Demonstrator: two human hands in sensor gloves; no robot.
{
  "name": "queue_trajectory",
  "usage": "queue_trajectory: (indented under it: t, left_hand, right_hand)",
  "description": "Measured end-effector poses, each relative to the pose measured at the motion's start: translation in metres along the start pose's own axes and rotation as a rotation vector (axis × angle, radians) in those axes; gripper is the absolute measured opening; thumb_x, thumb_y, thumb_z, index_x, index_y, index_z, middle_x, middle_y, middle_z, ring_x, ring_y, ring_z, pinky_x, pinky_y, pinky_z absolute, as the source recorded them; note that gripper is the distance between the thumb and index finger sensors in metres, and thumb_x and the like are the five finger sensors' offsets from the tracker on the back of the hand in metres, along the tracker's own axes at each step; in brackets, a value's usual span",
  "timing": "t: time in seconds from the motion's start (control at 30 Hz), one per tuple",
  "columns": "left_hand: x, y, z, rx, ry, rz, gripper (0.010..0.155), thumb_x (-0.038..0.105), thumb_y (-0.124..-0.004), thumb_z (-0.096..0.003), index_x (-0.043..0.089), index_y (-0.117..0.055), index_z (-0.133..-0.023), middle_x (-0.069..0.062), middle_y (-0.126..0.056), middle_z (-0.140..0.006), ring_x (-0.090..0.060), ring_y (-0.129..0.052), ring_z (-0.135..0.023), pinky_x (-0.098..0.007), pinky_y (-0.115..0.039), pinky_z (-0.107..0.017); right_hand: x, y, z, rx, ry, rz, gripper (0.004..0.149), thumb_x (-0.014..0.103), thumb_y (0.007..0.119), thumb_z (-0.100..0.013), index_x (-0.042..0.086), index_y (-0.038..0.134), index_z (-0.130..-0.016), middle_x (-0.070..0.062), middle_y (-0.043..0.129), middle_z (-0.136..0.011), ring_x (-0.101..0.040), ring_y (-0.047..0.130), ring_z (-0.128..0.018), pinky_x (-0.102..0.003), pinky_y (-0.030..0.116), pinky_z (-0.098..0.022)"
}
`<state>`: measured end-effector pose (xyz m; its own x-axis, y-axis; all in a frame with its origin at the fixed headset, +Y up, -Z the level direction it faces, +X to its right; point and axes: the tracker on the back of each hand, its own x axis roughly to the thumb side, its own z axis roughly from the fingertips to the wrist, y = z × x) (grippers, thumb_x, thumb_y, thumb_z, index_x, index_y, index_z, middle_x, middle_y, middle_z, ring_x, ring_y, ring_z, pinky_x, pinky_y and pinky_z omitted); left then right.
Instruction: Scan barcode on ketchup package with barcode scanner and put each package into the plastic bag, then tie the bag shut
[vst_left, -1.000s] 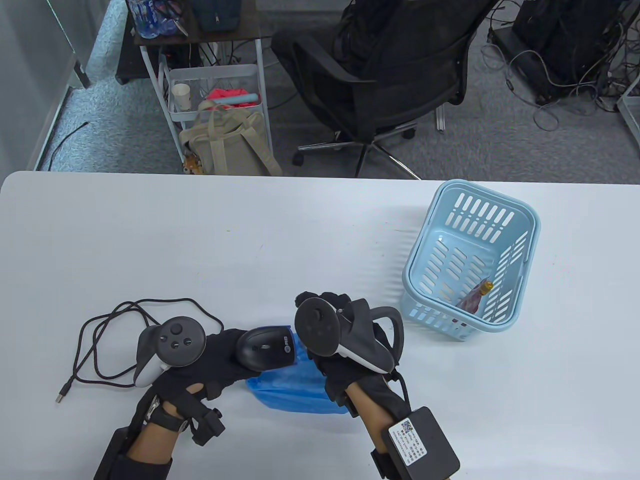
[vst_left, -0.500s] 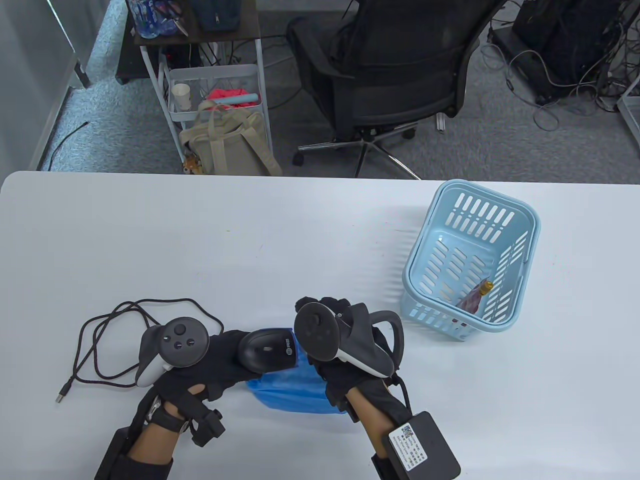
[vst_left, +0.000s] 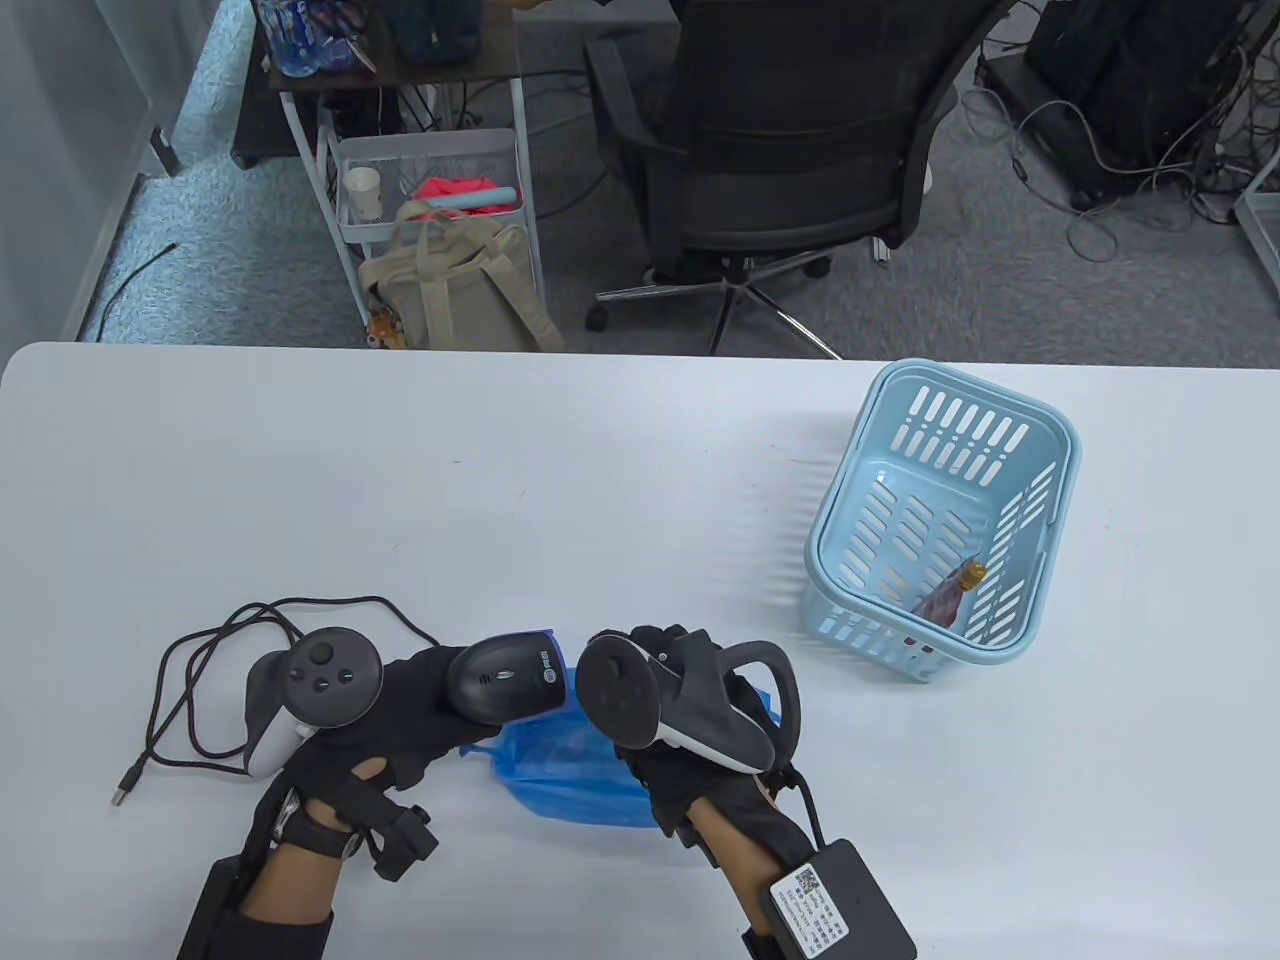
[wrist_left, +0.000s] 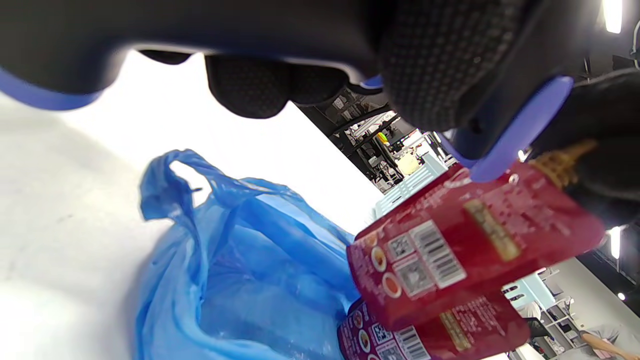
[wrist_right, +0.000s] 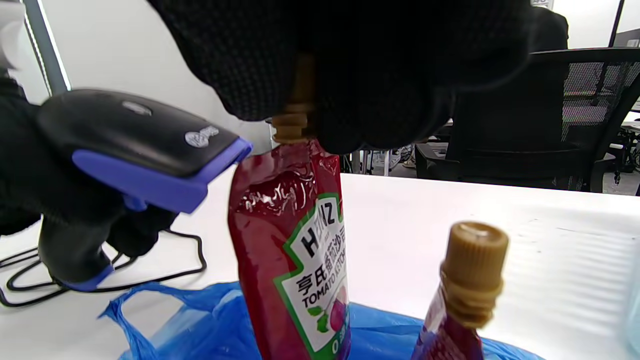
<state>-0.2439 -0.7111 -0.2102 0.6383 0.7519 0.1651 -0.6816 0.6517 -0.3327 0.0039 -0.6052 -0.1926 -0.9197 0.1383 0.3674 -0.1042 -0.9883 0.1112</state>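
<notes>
Left hand (vst_left: 400, 700) grips the black scanner (vst_left: 503, 681) by its handle, nose aimed toward 3 o'clock at a red ketchup pouch (wrist_right: 292, 240). Right hand (vst_left: 690, 700) pinches that pouch by its tan cap, hanging it upright over the blue plastic bag (vst_left: 570, 765), which lies crumpled on the white surface (vst_left: 600, 480) between the two hands. A second pouch (wrist_right: 462, 310) stands in the bag just beside the first. At 2 o'clock, well apart, a light blue basket (vst_left: 1040, 440) holds another pouch (vst_left: 950, 595). The scanner's cord (vst_left: 200, 660) loops at 9 o'clock.
</notes>
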Motion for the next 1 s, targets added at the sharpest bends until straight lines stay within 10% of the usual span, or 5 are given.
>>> queue_trajectory:
  t: [1.0]
  left_hand:
    - [0.000, 0.004, 0.000, 0.002, 0.016, 0.012, 0.051, 0.047, -0.090, -0.0435, 0.026, -0.083, -0.090, 0.000, -0.086, -0.089, -0.030, -0.096, -0.072, -0.053, -0.075, -0.062]
  right_hand:
    - [0.011, 0.038, -0.009, 0.111, 0.006, 0.223, 0.045, 0.025, 0.086, -0.048, 0.012, 0.080, -0.090, -0.015, 0.091, -0.083, -0.036, 0.091, -0.064, -0.046, 0.079, -0.044]
